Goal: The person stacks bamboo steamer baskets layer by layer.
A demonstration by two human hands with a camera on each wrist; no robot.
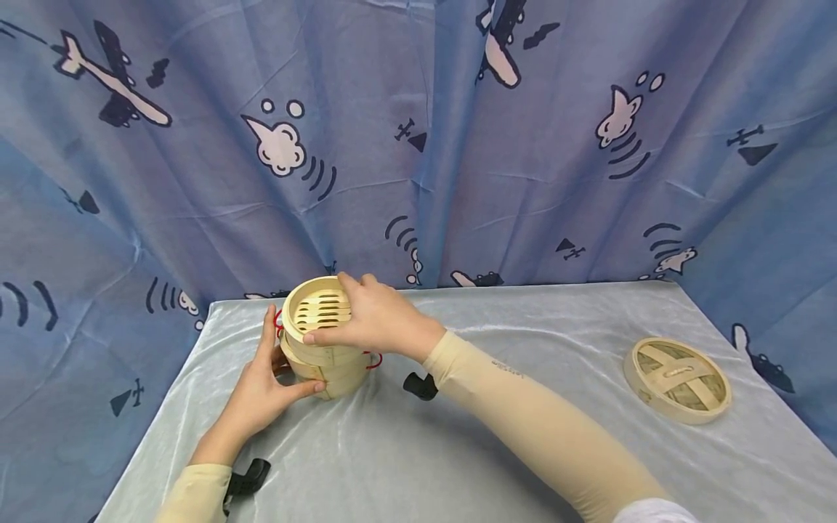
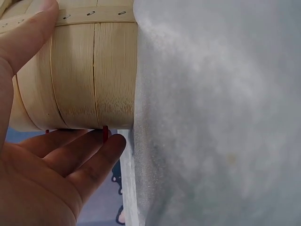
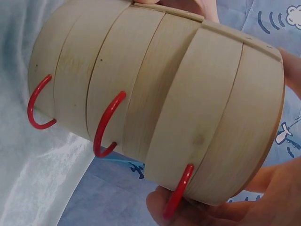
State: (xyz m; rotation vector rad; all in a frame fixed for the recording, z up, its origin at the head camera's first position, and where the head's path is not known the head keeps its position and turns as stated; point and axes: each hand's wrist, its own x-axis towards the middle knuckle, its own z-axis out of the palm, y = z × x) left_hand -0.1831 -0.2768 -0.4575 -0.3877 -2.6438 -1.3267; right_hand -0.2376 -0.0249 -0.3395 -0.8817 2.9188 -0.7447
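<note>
A stack of small bamboo steamer baskets (image 1: 345,378) with red loop handles stands at the table's back left. My right hand (image 1: 373,312) grips the top steamer basket (image 1: 327,354) by its rim, thumb at the near side and fingers at the far side. Its slatted floor shows from above, and in the right wrist view its wall sits slightly off line with the tiers below. Around the lower tiers curls my left hand (image 1: 258,392), its thumb on the near wall. In the left wrist view the fingers (image 2: 94,176) reach behind, beside a red handle (image 2: 105,134).
A round bamboo lid (image 1: 676,381) with crossed strips lies at the right of the table. Pale grey cloth (image 1: 490,450) covers the table. Behind it hangs a blue curtain (image 1: 366,145) with airplane prints. Black wrist mounts (image 1: 251,476) show by both forearms.
</note>
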